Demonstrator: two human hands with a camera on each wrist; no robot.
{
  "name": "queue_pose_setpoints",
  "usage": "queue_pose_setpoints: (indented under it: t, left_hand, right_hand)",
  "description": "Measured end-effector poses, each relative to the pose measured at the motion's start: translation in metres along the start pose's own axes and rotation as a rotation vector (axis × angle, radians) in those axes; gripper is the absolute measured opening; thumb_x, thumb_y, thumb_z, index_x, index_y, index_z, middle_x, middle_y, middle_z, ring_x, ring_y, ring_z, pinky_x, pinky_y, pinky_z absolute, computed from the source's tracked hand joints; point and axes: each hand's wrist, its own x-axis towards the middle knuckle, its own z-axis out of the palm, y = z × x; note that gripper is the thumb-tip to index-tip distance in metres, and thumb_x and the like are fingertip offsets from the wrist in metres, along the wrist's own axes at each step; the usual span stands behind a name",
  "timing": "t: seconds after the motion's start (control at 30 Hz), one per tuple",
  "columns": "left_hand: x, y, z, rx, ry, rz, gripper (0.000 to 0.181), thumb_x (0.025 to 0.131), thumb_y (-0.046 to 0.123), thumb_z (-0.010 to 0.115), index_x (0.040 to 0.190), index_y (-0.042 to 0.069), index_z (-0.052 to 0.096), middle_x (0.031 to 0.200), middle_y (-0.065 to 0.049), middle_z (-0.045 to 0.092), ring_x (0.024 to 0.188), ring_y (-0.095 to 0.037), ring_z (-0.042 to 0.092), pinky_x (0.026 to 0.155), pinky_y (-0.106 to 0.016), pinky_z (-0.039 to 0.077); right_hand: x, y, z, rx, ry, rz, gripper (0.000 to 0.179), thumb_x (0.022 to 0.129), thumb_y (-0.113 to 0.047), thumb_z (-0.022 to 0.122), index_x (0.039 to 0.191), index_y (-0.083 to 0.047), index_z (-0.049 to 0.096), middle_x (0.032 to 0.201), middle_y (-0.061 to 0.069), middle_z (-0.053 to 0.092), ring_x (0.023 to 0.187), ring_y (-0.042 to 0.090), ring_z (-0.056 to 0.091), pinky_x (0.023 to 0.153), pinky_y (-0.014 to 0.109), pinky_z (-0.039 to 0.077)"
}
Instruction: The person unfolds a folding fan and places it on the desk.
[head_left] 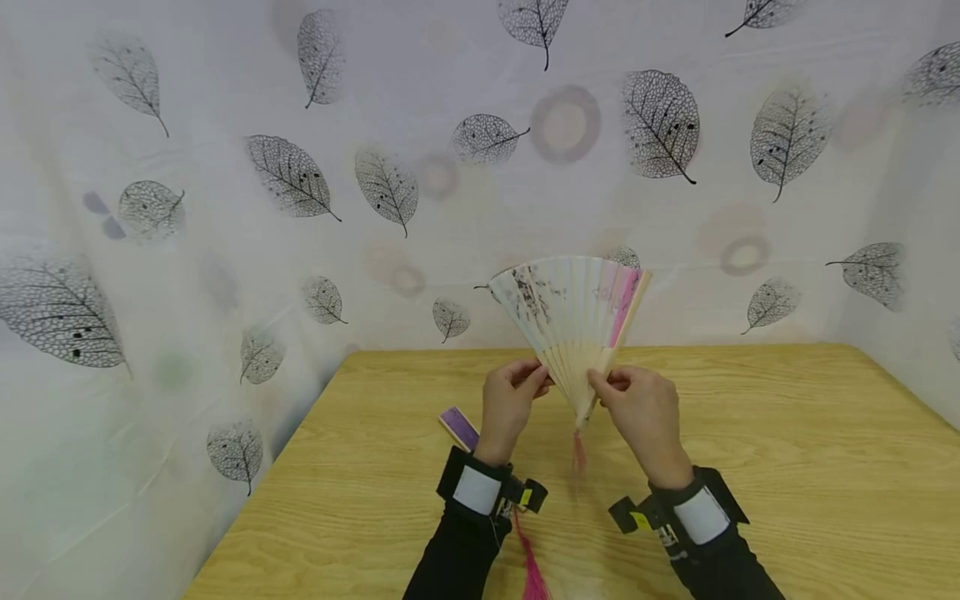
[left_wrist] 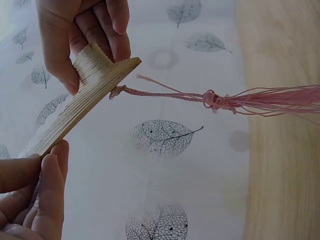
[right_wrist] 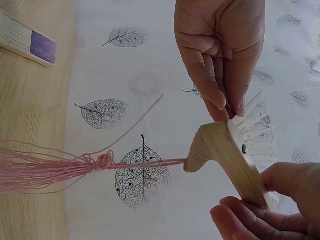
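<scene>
Matt wooden fan sticks (head_left: 572, 364), fan leaf (head_left: 566, 300) perhaps cloth, stringy thread tassel (left_wrist: 285, 101), smooth wood-grained tabletop (head_left: 780, 425)

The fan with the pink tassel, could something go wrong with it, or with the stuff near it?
The left hand and right hand pinch opposite edges of the spread fan, so pulling too hard might snap its thin slats. The pink tassel dangles loose below and could snag. A folded fan lies close to the left forearm, so a moving arm might knock it.
</scene>
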Motion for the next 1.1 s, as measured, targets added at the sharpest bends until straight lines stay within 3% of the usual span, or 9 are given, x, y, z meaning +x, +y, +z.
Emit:
queue_pose_setpoints:
  t: [0.33, 0.5, 0.6, 0.7, 1.1]
  left_hand:
    - [-0.001, 0.000, -0.001, -0.009, -0.001, -0.003, 0.021, 0.089, 0.006, 0.058, 0.104, -0.007, 0.065, 0.096, -0.023, 0.067, 0.084, -0.025, 0.068, 0.072, -0.022, 0.057]
    - [-0.007, 0.014, -0.001, 0.003, 0.003, -0.020, 0.020, 0.089, 0.003, 0.057, 0.103, -0.009, 0.065, 0.096, -0.025, 0.067, 0.085, -0.028, 0.068, 0.072, -0.023, 0.057]
    - [-0.006, 0.013, -0.001, 0.002, 0.008, -0.009, 0.020, 0.089, 0.004, 0.057, 0.103, -0.008, 0.065, 0.095, -0.024, 0.067, 0.084, -0.025, 0.068, 0.072, -0.022, 0.057]
    - [0.000, 0.002, -0.001, -0.008, 0.011, -0.002, 0.020, 0.089, 0.006, 0.058, 0.103, -0.006, 0.066, 0.095, -0.022, 0.068, 0.083, -0.024, 0.069, 0.071, -0.022, 0.057]
    - [0.001, 0.000, -0.002, -0.010, 0.016, 0.002, 0.020, 0.089, 0.006, 0.058, 0.103, -0.007, 0.065, 0.094, -0.022, 0.068, 0.081, -0.021, 0.069, 0.071, -0.022, 0.057]
  right_hand:
    - [0.000, -0.001, 0.000, 0.004, -0.002, 0.003, 0.029, 0.084, -0.026, 0.066, 0.074, 0.001, 0.071, 0.063, 0.011, 0.068, 0.042, 0.007, 0.048, 0.037, 0.021, 0.032]
    - [0.000, 0.000, 0.000, -0.004, 0.005, -0.002, 0.029, 0.084, -0.026, 0.066, 0.072, 0.000, 0.071, 0.062, 0.011, 0.068, 0.042, 0.007, 0.047, 0.037, 0.021, 0.032]
    - [0.000, 0.000, 0.000, -0.004, 0.006, -0.004, 0.029, 0.083, -0.026, 0.066, 0.072, 0.000, 0.071, 0.062, 0.011, 0.068, 0.042, 0.007, 0.047, 0.037, 0.021, 0.032]
    - [0.001, -0.001, -0.001, -0.007, 0.002, 0.000, 0.029, 0.084, -0.026, 0.066, 0.072, 0.000, 0.071, 0.063, 0.011, 0.068, 0.043, 0.007, 0.048, 0.037, 0.021, 0.032]
    - [0.001, 0.000, -0.001, -0.002, -0.012, 0.022, 0.031, 0.085, -0.028, 0.065, 0.071, 0.000, 0.071, 0.063, 0.010, 0.068, 0.043, 0.007, 0.047, 0.037, 0.020, 0.032]
